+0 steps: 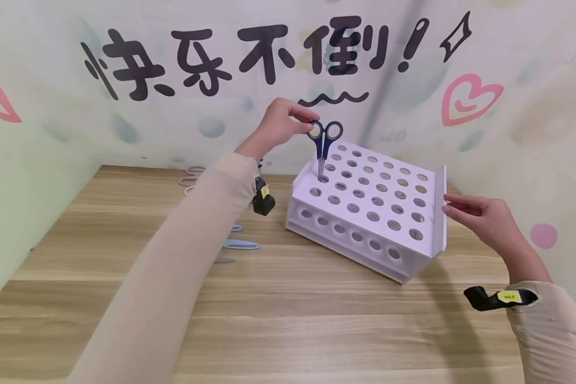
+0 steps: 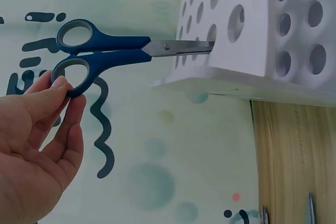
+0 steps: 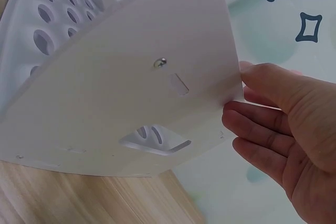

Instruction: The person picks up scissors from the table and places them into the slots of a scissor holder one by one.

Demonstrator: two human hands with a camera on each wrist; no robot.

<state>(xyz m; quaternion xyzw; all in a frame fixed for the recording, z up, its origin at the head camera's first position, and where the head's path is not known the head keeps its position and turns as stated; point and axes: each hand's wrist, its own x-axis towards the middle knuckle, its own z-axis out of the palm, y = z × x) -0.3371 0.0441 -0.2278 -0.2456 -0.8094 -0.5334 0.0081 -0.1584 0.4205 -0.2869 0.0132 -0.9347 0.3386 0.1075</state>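
The left hand (image 1: 280, 124) pinched the lower finger ring of the blue-handled scissors (image 1: 324, 144) between thumb and fingertips (image 2: 62, 85), with the other fingers loosely bent below it. The scissors stood nearly upright, handles up and blades down, their tips already inside a hole in the back left corner of the white perforated rack (image 1: 365, 205). Their long axis ran in line with that hole, straight down from the grip, so the rack lay directly beneath the left hand. In the left wrist view the steel blades (image 2: 178, 47) entered the hole and their tips were hidden within it.

The right hand (image 1: 480, 216) was relaxed and unclenched, its straight fingers (image 3: 262, 111) resting against the edge of the rack's right side panel (image 3: 136, 77), steadying it without wrapping around it. It was well apart from the scissors, so the left hand was plainly the nearer one.

The rack sat tilted on the wooden counter (image 1: 269, 309). Other scissors (image 1: 240, 244) lay flat on the counter near the left forearm, and a pale pair (image 1: 191, 176) lay by the wall.
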